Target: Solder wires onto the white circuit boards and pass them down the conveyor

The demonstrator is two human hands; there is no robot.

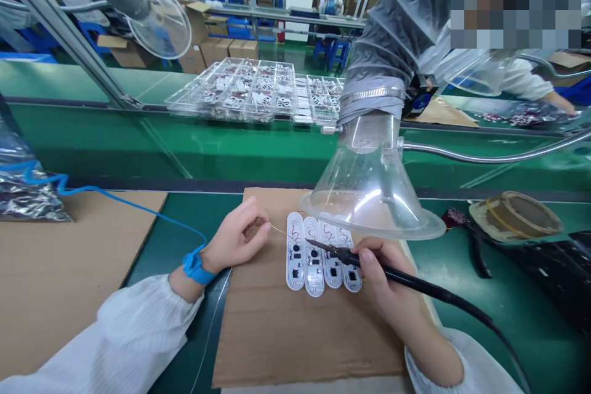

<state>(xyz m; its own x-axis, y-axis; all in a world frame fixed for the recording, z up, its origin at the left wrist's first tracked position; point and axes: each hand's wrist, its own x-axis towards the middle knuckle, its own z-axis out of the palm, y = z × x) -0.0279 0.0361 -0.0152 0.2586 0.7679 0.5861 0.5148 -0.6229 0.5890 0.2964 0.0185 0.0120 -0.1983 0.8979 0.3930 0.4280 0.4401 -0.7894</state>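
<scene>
Head view: four white boards lie side by side on a cardboard sheet, their wired ends pointing away from the person, apparently so that all the joints are within easy reach. The right hand is closed around a soldering iron, held like a pen with its tip just over the boards. The left hand is closed in a pinch on a thin solder wire, which reaches across toward the iron's tip; whether they touch is hard to tell.

A clear funnel on a ducted arm hangs just above the boards, placed to draw off fumes. A blue strap circles the left wrist, and its coiled cord runs away across a second cardboard sheet, likely for static protection. Dark-handled pliers and a tape roll sit to the right on the green mat. Beyond the conveyor, a clear tray holds more boards, kept apart in compartments.
</scene>
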